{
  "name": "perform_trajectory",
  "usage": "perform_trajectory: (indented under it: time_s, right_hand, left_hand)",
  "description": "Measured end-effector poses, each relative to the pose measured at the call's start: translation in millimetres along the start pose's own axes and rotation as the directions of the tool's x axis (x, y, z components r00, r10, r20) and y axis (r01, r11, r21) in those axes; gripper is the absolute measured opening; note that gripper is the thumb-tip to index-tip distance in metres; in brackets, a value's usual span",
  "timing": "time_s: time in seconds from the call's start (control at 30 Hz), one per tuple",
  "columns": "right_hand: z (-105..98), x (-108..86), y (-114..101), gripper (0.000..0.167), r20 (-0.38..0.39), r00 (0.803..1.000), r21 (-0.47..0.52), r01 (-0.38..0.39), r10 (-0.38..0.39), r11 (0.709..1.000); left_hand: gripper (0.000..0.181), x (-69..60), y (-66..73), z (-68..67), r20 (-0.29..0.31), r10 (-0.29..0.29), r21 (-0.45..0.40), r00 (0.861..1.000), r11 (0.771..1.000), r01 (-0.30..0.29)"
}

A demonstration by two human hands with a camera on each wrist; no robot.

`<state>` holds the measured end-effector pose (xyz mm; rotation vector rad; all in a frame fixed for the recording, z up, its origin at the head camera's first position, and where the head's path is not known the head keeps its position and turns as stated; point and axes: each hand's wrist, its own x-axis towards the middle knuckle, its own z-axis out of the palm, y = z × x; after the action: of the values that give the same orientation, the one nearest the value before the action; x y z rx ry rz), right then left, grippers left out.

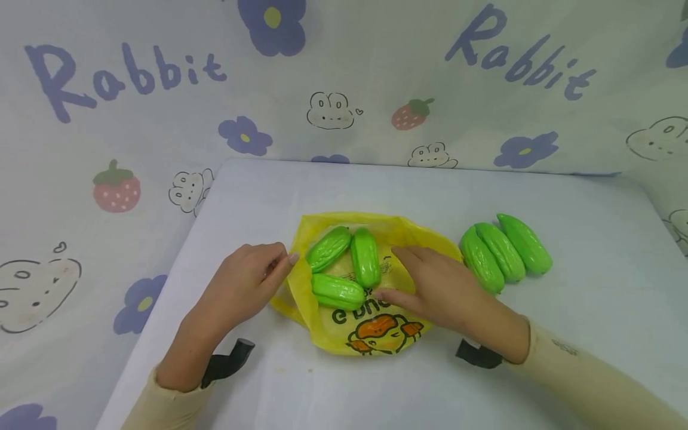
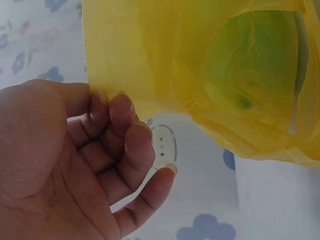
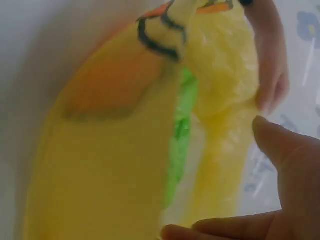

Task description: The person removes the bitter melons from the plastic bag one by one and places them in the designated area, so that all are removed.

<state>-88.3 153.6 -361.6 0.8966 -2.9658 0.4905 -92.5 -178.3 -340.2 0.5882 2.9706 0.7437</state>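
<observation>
A printed cloth hangs behind a white table; leftmost, the left hand pinches the edge of the yellow bag between thumb and forefinger, its other fingers loosely bent; in the bag lie three gourds, two at the left and one just right of those, the latter's long axis running away from the person; the right hand hangs over the bag's right side, thumb and fingers apart, gripping nothing (whether a fingertip touches the plastic I cannot tell); further right, on the table, three loose gourds lie side by side, long axes slanting from far left to near right; they are nearer the right hand, yet sit behind its back, while its fingertips point left, toward the bag's mouth; reaching them would, I judge, mean swinging that hand outward.
</observation>
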Motion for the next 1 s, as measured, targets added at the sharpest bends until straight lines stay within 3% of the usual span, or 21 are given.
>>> perform_trajectory:
  time_s: [0.07,0.2,0.3,0.57,1.0]
  right_hand:
    - [8,11.7,1,0.081,0.066,0.996,0.057,-0.07,0.066,0.996]
    - [25,29.8,7,0.059,0.169,0.98,0.148,-0.133,0.108,0.98]
    - [32,39.2,6,0.052,0.219,0.966,0.171,-0.177,0.137,0.969]
    - [37,54.7,-7,0.05,0.225,0.963,0.036,-0.16,0.148,0.986]
    - [33,54.6,-1,0.032,0.262,0.946,0.154,-0.239,0.193,0.959]
  left_hand:
    - [0.036,0.3,0.1,1.0,0.004,-0.003,0.0,1.0,1.0,0.003]
    - [0.037,1.2,0.7,2.2,0.018,0.0,0.0,1.0,1.0,0.0]
    - [0.037,1.9,1.0,1.9,0.025,0.001,0.0,1.0,1.0,-0.001]
    - [0.037,0.3,1.8,-2.1,0.031,-0.02,-0.011,0.999,1.0,0.02]
    - [0.036,-1.6,1.0,-3.8,0.028,-0.022,-0.006,0.999,1.0,0.022]
